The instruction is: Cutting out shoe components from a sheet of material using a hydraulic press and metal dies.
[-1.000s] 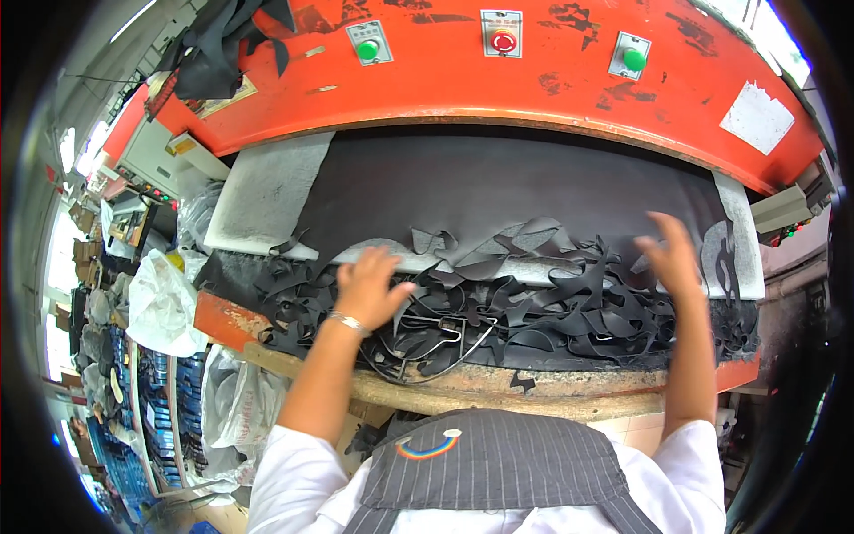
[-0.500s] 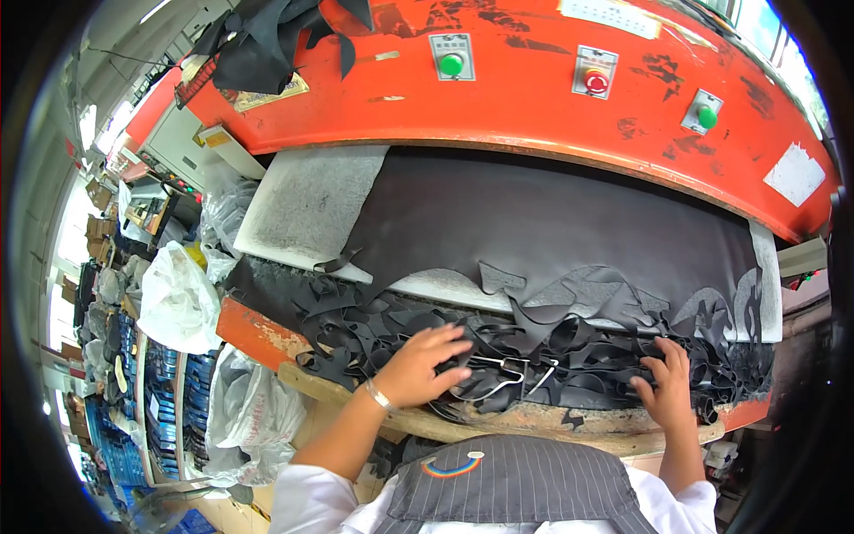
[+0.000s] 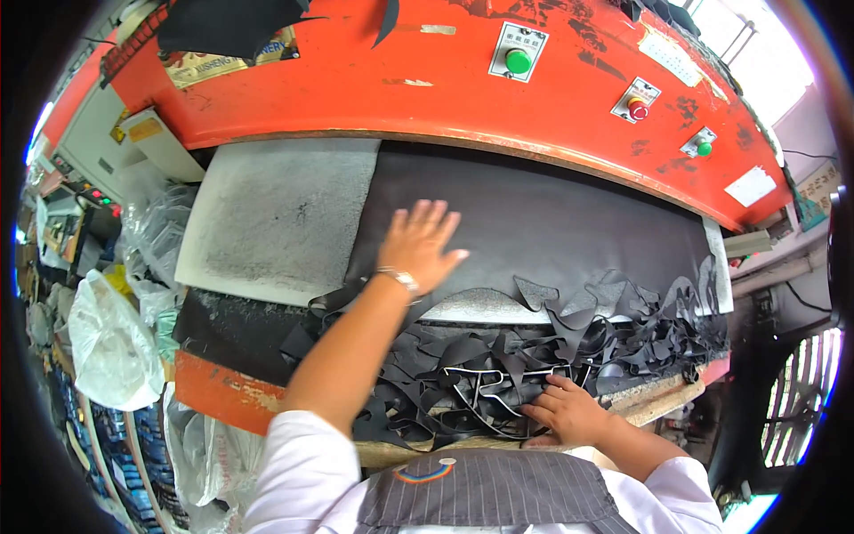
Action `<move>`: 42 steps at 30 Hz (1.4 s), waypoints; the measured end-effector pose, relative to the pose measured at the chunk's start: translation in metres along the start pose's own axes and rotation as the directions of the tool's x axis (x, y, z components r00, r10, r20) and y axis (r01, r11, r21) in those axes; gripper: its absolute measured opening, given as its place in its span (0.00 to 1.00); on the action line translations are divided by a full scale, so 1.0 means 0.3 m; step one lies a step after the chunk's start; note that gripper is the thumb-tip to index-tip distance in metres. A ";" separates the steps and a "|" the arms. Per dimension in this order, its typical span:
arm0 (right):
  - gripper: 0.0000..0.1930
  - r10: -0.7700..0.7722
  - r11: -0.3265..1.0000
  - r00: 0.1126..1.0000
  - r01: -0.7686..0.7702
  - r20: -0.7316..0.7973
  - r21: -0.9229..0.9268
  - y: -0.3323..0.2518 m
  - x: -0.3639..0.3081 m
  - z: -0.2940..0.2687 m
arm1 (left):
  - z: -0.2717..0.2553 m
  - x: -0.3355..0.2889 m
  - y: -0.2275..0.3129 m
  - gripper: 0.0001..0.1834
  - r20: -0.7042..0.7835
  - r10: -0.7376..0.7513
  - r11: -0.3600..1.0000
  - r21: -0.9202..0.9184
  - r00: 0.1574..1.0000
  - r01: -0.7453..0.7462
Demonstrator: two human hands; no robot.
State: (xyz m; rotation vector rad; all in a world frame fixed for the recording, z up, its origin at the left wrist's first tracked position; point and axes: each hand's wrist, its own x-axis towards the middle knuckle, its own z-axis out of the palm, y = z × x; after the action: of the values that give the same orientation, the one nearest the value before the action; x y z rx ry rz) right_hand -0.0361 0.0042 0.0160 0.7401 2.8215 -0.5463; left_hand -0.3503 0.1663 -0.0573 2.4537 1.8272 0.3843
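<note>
My left hand (image 3: 422,252) lies flat, fingers spread, on the left part of a smooth black leather-like sheet (image 3: 534,209). A bracelet circles that wrist. At the front, a heap of curly black offcuts (image 3: 409,360) lies along the sheet's ragged near edge. A thin-walled metal cutting die (image 3: 485,384) with pale edges sits among these scraps. My right hand (image 3: 569,411) is at the die's right end, its bent fingers closed on it; the fingertips are partly lost among the scraps.
Behind the sheet rises an orange machine beam (image 3: 356,98) with green buttons (image 3: 517,60) and a red knob (image 3: 638,109). A whitish board (image 3: 276,218) shows beneath the sheet at left. Plastic bags (image 3: 116,343) hang at the left. A wooden rail (image 3: 658,405) edges the front.
My left hand has gone from the offcuts up and forward onto the sheet. My right hand has moved left to the cutting die. The head view has shifted.
</note>
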 end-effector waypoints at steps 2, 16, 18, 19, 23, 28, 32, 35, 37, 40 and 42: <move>0.29 -0.031 1.000 0.995 0.031 -0.099 -0.007 -0.010 -0.002 0.013 | -0.018 -0.091 -0.127 0.35 -0.041 -0.021 1.000 -0.006 0.999 0.021; 0.30 0.573 0.376 0.728 -0.641 0.376 0.669 -0.139 -0.006 -0.426 | -0.069 -0.353 -0.260 0.33 -0.135 0.010 0.999 -0.043 0.991 -0.016; 0.30 0.463 0.529 0.861 -0.458 0.208 0.715 -0.147 -0.008 -0.509 | -0.062 -0.342 -0.261 0.33 -0.142 0.022 0.998 -0.055 0.990 -0.030; 0.31 0.418 0.580 0.899 -0.376 0.131 0.722 -0.139 0.001 -0.540 | -0.063 -0.341 -0.261 0.33 -0.136 0.022 0.998 -0.049 0.991 -0.028; 0.37 0.301 0.882 0.934 -0.196 -0.193 0.429 -0.104 0.224 -0.556 | -0.076 -0.358 -0.269 0.34 -0.144 -0.023 0.999 -0.028 0.989 0.019; 0.34 0.137 0.990 0.866 -0.136 -0.480 0.037 -0.001 0.587 -0.302 | -0.059 -0.354 -0.245 0.36 -0.186 -0.011 0.996 -0.091 0.983 -0.006; 0.33 0.026 0.989 0.832 -0.100 -0.554 -0.105 0.081 0.743 -0.158 | -0.056 -0.379 -0.242 0.33 -0.232 -0.039 0.983 -0.185 0.972 -0.005; 0.34 -0.005 0.985 0.822 -0.095 -0.569 -0.145 0.115 0.778 -0.119 | -0.063 -0.385 -0.244 0.32 -0.247 -0.047 0.976 -0.216 0.968 -0.008; 0.34 -0.059 0.970 0.800 -0.096 -0.597 -0.225 0.136 0.781 -0.100 | -0.065 -0.374 -0.244 0.31 -0.249 -0.053 0.971 -0.240 0.967 -0.008; 0.38 0.030 0.979 0.782 -0.150 -0.623 -0.141 0.145 0.741 -0.095 | -0.037 -0.339 -0.274 0.28 -0.252 -0.168 0.909 -0.413 0.953 0.051; 0.44 0.209 0.968 0.689 -0.246 -0.694 0.047 0.152 0.691 -0.068 | -0.023 -0.278 -0.324 0.31 -0.263 -0.204 0.872 -0.487 0.943 0.053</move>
State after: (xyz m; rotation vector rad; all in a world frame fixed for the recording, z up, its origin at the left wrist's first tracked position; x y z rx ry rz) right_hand -0.1932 0.1400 -0.0321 1.5468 3.2900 -0.1537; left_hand -0.4651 0.1152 -0.0832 2.0046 1.7152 1.1136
